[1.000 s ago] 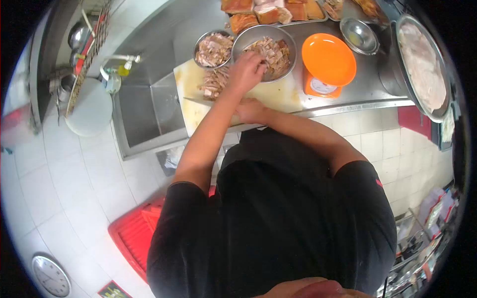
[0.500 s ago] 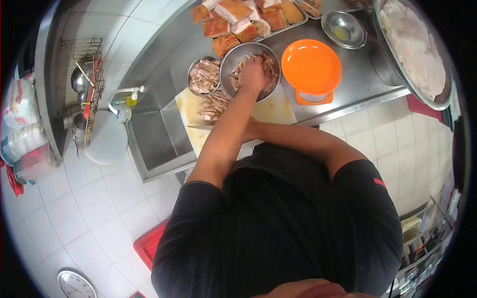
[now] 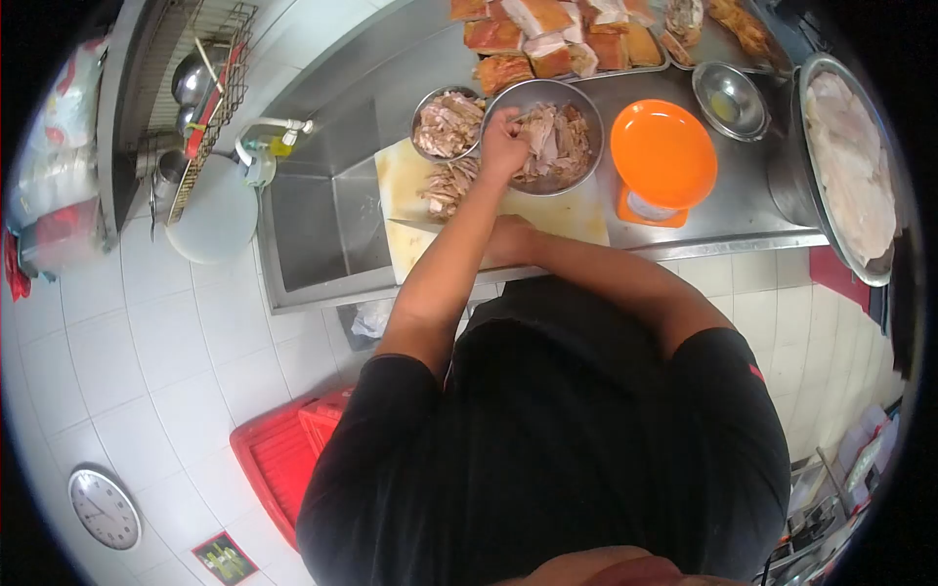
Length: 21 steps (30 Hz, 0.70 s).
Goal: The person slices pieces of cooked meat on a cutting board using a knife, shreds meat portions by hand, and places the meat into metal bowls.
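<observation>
My left hand [image 3: 504,146] is at the left side of a metal bowl [image 3: 595,161] of sliced meat [image 3: 557,142]. Its fingers are curled, and what they may hold is hidden. Below it, my right hand [image 3: 510,239] is closed around a knife [image 3: 414,226] at the cutting board's near edge. The blade points left, and my left forearm covers part of the knife. A pile of meat strips [image 3: 448,186] lies on the cutting board [image 3: 399,183]. A smaller bowl [image 3: 417,144] filled with cut meat stands left of the large one.
Roast pork slabs [image 3: 552,39] fill a tray at the back. To the right are an orange scale [image 3: 664,156], a small metal bowl [image 3: 731,103] and a big basin [image 3: 807,166] of pale meat. A sink [image 3: 322,215] lies left of the board.
My left hand has moved from the middle of the large bowl to its left side, uncovering the meat. My right hand stays at the knife. The camera view has shifted.
</observation>
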Each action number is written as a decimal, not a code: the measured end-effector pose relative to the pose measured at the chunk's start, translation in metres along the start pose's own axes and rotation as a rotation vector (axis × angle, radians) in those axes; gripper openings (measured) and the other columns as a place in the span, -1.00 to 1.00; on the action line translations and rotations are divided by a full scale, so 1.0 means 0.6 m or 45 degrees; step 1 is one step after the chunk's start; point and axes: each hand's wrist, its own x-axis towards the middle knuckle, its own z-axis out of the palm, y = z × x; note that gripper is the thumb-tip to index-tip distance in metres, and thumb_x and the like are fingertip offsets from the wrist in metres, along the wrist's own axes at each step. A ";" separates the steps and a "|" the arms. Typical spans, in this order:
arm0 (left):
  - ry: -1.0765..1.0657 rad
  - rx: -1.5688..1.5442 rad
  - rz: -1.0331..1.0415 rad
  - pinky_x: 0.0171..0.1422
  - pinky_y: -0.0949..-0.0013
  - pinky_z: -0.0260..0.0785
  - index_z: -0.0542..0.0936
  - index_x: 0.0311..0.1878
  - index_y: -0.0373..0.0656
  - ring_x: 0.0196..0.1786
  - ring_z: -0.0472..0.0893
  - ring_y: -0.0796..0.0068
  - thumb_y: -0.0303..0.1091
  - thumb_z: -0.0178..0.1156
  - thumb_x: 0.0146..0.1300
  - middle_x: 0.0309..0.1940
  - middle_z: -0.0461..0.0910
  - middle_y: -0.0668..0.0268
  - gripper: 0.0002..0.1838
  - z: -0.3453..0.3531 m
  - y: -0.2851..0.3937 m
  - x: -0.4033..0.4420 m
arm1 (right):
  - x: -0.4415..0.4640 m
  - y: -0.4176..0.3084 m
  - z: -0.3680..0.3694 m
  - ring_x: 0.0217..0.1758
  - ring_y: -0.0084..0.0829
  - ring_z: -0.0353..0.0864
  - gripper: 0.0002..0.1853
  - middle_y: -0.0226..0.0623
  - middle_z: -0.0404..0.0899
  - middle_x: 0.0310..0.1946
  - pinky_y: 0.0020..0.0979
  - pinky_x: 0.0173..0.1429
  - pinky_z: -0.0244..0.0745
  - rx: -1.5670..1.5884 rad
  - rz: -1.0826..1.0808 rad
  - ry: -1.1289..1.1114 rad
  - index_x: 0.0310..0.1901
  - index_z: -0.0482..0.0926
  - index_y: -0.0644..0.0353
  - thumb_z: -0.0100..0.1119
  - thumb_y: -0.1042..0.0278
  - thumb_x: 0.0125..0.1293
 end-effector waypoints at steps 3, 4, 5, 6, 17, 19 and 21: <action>-0.006 -0.127 -0.018 -0.26 0.47 0.40 0.46 0.39 -0.25 -0.33 0.57 0.59 -0.62 0.29 0.30 -0.33 0.63 0.37 -0.42 -0.022 0.009 -0.013 | -0.003 -0.015 -0.016 0.04 0.11 0.80 -0.68 0.15 0.76 -0.01 0.07 0.12 0.70 -0.011 0.047 -0.020 0.04 0.72 0.32 0.13 0.44 0.31; -0.002 -0.154 -0.014 -0.26 0.48 0.39 0.45 0.40 -0.25 -0.33 0.57 0.58 -0.63 0.30 0.29 -0.33 0.63 0.37 -0.41 -0.029 0.012 -0.015 | -0.007 -0.024 -0.032 0.04 0.11 0.80 -0.68 0.15 0.76 -0.01 0.07 0.12 0.69 -0.020 0.074 -0.045 0.04 0.72 0.32 0.13 0.42 0.32; -0.028 -0.190 -0.026 -0.25 0.48 0.41 0.45 0.41 -0.25 -0.32 0.58 0.59 -0.63 0.29 0.30 -0.32 0.63 0.37 -0.41 -0.037 0.015 -0.019 | -0.008 -0.031 -0.039 0.04 0.11 0.80 -0.66 0.14 0.76 -0.01 0.08 0.12 0.69 -0.037 0.078 -0.060 0.07 0.72 0.27 0.13 0.41 0.33; -0.052 -0.226 -0.038 -0.24 0.48 0.42 0.45 0.42 -0.25 -0.31 0.58 0.59 -0.64 0.29 0.32 -0.31 0.63 0.37 -0.41 -0.046 0.021 -0.024 | -0.008 -0.032 -0.040 0.03 0.11 0.80 -0.65 0.13 0.76 0.00 0.08 0.12 0.69 -0.054 0.080 -0.078 0.11 0.73 0.22 0.13 0.39 0.34; 0.255 -0.786 -0.077 -0.19 0.45 0.54 0.58 0.27 -0.27 -0.31 0.62 0.59 -0.69 0.21 0.36 -0.28 0.63 0.39 -0.59 -0.258 -0.005 -0.160 | -0.013 -0.015 -0.015 0.08 0.17 0.75 -0.28 0.11 0.74 0.06 0.07 0.28 0.60 0.363 0.250 0.140 0.65 0.23 -0.48 0.13 0.21 0.51; 0.431 -0.812 -0.176 -0.15 0.44 0.56 0.60 0.21 -0.26 -0.25 0.66 0.57 -0.68 0.21 0.37 -0.19 0.69 0.35 -0.64 -0.285 -0.055 -0.200 | -0.012 -0.013 -0.016 0.03 0.15 0.77 -0.27 0.10 0.76 0.02 0.04 0.22 0.64 0.232 0.280 0.159 0.65 0.24 -0.49 0.17 0.24 0.51; 0.561 -0.837 -0.335 -0.12 0.45 0.57 0.61 0.17 -0.27 -0.21 0.68 0.56 -0.68 0.20 0.37 -0.14 0.72 0.32 -0.67 -0.300 -0.122 -0.244 | -0.009 -0.015 -0.013 0.02 0.13 0.78 -0.27 0.08 0.77 0.01 0.01 0.19 0.66 0.165 0.309 0.168 0.64 0.24 -0.49 0.19 0.27 0.51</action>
